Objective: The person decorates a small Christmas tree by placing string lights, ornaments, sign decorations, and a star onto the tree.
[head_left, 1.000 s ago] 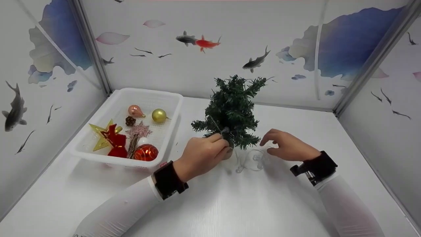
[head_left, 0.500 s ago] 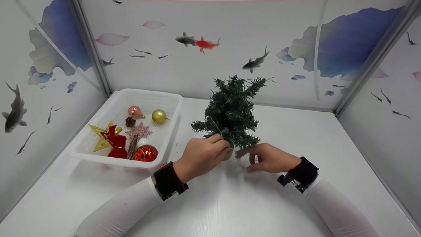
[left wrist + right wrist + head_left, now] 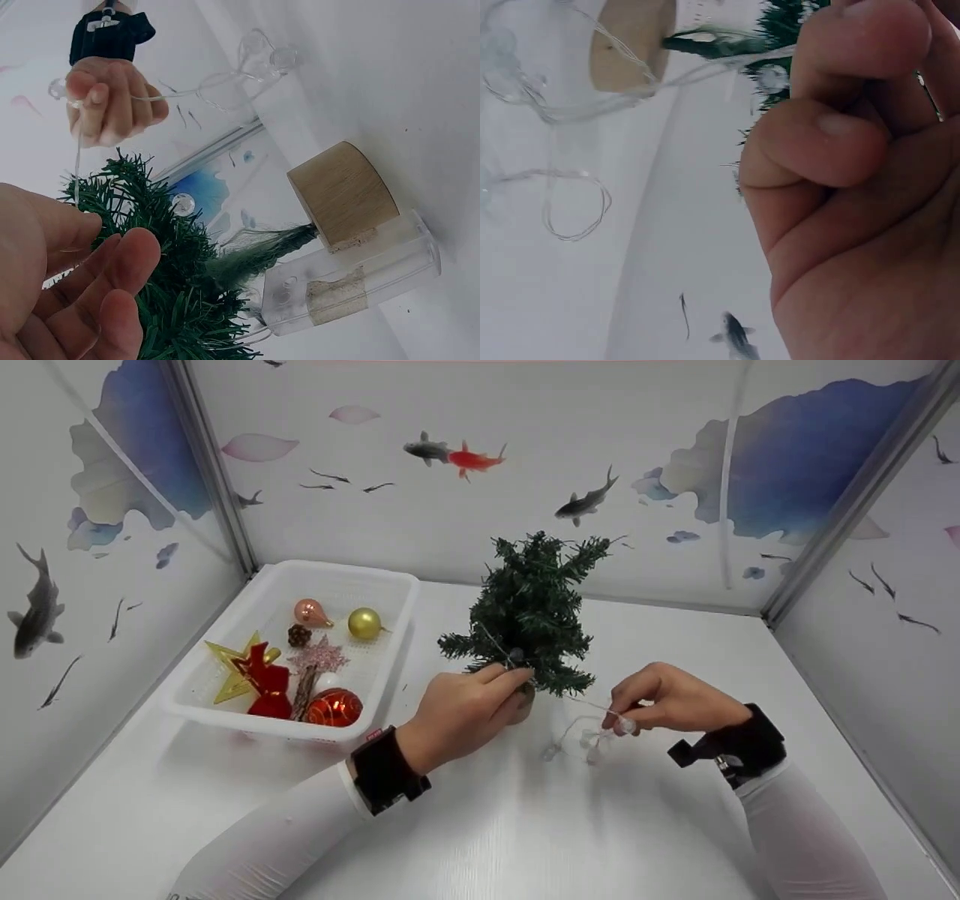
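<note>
A small green artificial Christmas tree (image 3: 532, 607) stands mid-table on a wooden base (image 3: 345, 195). Its lower front is where my left hand (image 3: 469, 716) is, thumb and fingers bent around the wire of a clear string of lights; the exact pinch is partly hidden in the left wrist view. My right hand (image 3: 671, 701) pinches that string of lights (image 3: 589, 739) to the right of the tree, the wire running taut between both hands. Loose bulbs and loops hang below the right fingers. A clear plastic box (image 3: 352, 277) with tape sits against the base.
At left stands a white basket (image 3: 409, 607) holding a gold star (image 3: 232, 679), a red bow-like ornament (image 3: 270, 690), a red ball (image 3: 335, 707), a gold ball (image 3: 365, 623), a pink drop bauble (image 3: 311, 613) and a pinecone (image 3: 299, 635). Printed walls (image 3: 480, 510) enclose the table.
My right hand went left to the tree's foot, then came back right with the wire pinched, drawing it out. The left hand stayed at the tree, its index finger now straighter.
</note>
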The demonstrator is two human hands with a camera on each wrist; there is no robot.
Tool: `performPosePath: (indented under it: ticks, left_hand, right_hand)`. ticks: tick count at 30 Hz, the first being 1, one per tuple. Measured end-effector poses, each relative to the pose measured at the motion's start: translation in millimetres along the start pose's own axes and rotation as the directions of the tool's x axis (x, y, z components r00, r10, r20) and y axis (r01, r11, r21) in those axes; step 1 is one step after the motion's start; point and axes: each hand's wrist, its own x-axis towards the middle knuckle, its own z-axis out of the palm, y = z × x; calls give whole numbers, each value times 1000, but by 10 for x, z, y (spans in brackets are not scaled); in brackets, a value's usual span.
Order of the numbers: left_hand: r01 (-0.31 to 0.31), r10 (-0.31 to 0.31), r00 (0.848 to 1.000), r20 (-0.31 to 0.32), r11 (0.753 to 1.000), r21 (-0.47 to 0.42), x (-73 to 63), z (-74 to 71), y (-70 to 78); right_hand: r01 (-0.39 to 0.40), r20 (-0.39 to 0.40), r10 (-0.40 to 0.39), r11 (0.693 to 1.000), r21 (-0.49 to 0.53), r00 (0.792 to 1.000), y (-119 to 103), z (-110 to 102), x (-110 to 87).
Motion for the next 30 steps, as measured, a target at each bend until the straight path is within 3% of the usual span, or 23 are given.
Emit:
performPosePath:
  ticks: [4, 8, 10, 13, 17, 23, 30]
  left_hand:
    - [15, -15, 1000, -5, 1000, -8, -1, -5, -16]
    - [56, -56, 998, 5, 998, -4, -9, -8, -30]
    - [83, -83, 997, 9, 997, 4, -17, -10, -35]
    - [111, -111, 994, 13, 994, 15, -25, -14, -43]
    - [131, -131, 991, 9, 991, 15, -22, -22, -56]
    - [149, -150, 988, 31, 989, 19, -28, -33, -75]
    - [164, -165, 985, 53, 986, 36, -44, -21, -85]
  right_hand:
    - [99, -25, -97, 988, 116, 995, -106, -87, -98]
    - [236, -49, -231, 943, 237, 972, -161, -112, -122]
    - [298, -67, -290, 918, 261, 955, -194, -97, -96]
    - [359, -130, -337, 905, 228, 933, -271, -54, -47]
    - [393, -267, -343, 906, 161, 901, -389, 10, -6]
    - [469, -405, -394, 877, 101, 825, -512, 82, 27]
    - [443, -540, -341, 894, 66, 770, -517, 58, 11]
